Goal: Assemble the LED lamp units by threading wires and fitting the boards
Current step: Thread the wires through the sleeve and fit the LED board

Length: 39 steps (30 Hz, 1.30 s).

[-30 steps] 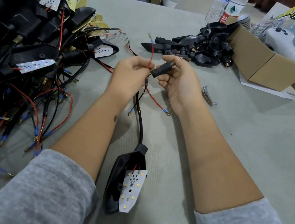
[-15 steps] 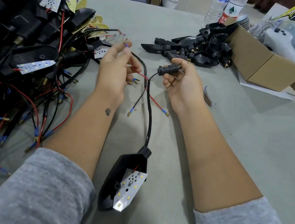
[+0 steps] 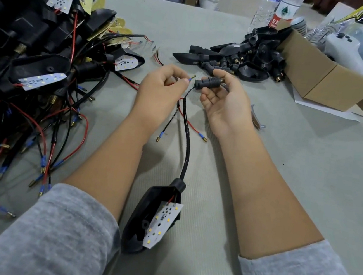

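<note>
Black housing (image 3: 140,219), white LED board (image 3: 162,224), red and black wires (image 3: 186,124).

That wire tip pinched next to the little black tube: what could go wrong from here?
1. The left hand pinches only the wire tip, which sits just short of the black threaded stem in the right hand; it may miss the opening or bend.
2. Two loose wire ends dangle below and could snag.
3. The lamp housing lies near the table edge with its LED board tilted out; a tug on the cable might drag it.
</note>
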Motion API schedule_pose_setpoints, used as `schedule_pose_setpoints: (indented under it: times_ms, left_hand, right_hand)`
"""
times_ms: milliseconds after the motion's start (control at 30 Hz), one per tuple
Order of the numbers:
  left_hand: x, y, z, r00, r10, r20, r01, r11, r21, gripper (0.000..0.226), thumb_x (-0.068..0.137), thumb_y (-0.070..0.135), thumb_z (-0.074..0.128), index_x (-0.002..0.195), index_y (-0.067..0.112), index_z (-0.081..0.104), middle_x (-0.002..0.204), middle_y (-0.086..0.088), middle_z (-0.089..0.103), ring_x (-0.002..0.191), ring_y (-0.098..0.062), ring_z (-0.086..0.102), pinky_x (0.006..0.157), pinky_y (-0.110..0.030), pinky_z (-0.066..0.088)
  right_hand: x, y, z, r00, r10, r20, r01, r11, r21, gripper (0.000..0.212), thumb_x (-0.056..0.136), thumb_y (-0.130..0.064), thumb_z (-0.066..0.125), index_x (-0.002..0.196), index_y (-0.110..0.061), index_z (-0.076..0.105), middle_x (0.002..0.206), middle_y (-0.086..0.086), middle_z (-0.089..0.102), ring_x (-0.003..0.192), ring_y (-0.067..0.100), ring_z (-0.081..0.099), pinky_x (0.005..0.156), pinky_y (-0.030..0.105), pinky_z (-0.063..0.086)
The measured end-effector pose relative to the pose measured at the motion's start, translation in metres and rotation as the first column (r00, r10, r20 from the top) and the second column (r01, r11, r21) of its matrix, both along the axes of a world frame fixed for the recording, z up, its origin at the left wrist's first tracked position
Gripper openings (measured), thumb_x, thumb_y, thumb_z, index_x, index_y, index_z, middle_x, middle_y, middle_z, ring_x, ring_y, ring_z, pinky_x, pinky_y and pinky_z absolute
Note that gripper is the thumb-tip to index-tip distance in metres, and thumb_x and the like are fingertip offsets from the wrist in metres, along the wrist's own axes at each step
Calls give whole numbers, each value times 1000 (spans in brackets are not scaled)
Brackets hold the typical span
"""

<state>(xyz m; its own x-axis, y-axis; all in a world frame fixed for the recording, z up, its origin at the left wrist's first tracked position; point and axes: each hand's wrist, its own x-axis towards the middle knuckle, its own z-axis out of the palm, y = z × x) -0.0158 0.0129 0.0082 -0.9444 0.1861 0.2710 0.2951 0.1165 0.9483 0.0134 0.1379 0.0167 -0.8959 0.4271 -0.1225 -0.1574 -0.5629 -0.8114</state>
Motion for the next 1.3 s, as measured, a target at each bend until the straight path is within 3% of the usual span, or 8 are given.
schedule_pose_setpoints:
  times_ms: [100, 267, 433, 567, 833, 1133, 1300]
  left_hand:
    - [1, -1, 0, 999, 5, -52, -4, 1000, 17, 17, 88, 27, 65, 71, 29, 63, 50, 14, 40, 51, -2, 35, 51, -17, 32]
    - [-3, 0, -3, 996, 60, -64, -65, 995, -80, 16, 86, 23, 67, 70, 27, 64, 59, 12, 54, 51, 2, 43, 52, -11, 37]
    - [-5, 2, -4, 996, 84, -40, -90, 983, -162, 22, 89, 25, 64, 67, 29, 61, 58, 12, 55, 47, 4, 44, 50, -11, 35]
    - [-5, 1, -4, 998, 49, -34, -53, 987, -149, 23, 89, 22, 66, 67, 30, 61, 51, 16, 50, 44, 6, 44, 47, -7, 31]
    - [-3, -2, -3, 997, 54, -56, -61, 989, -136, 11, 91, 26, 64, 85, 19, 69, 63, 13, 54, 50, 8, 45, 53, -6, 34]
    - [-6, -9, -1, 995, 99, -31, -101, 992, -72, 20, 92, 30, 64, 76, 19, 69, 39, 19, 44, 42, 3, 39, 47, -8, 29]
    - [-2, -7, -1, 997, 62, -52, -65, 996, -67, 24, 93, 30, 63, 70, 27, 67, 48, 15, 48, 46, 3, 40, 50, -9, 33]
  right_hand:
    - [1, 0, 0, 1000, -4, -7, 4, 1000, -24, 20, 98, -12, 45, 88, -12, 62, 75, 10, 58, 53, 13, 55, 54, 21, 50]
    - [3, 0, 1, 1000, 10, -15, -11, 999, -45, 17, 97, -12, 46, 89, -11, 61, 78, 11, 60, 53, 13, 55, 53, 21, 50]
    - [3, 1, 1, 999, 28, -37, -29, 999, -28, 18, 97, -13, 46, 87, -11, 61, 75, 9, 63, 51, 13, 54, 52, 20, 49]
    - [2, 1, 0, 998, 38, -42, -37, 999, 27, 21, 99, -14, 44, 86, -12, 60, 74, 8, 62, 50, 11, 54, 54, 21, 48]
    - [1, 0, -2, 997, 68, -42, -64, 993, 97, 26, 102, -17, 39, 88, -13, 60, 72, 6, 62, 52, 11, 56, 56, 22, 51]
    - [6, -2, -1, 981, 169, -92, -160, 982, 103, 24, 102, -16, 40, 93, -10, 61, 84, 11, 67, 65, 17, 60, 65, 25, 55]
    - [6, -2, 0, 984, 160, -78, -151, 983, 107, 24, 102, -16, 40, 92, -11, 61, 84, 11, 64, 61, 15, 59, 61, 24, 54]
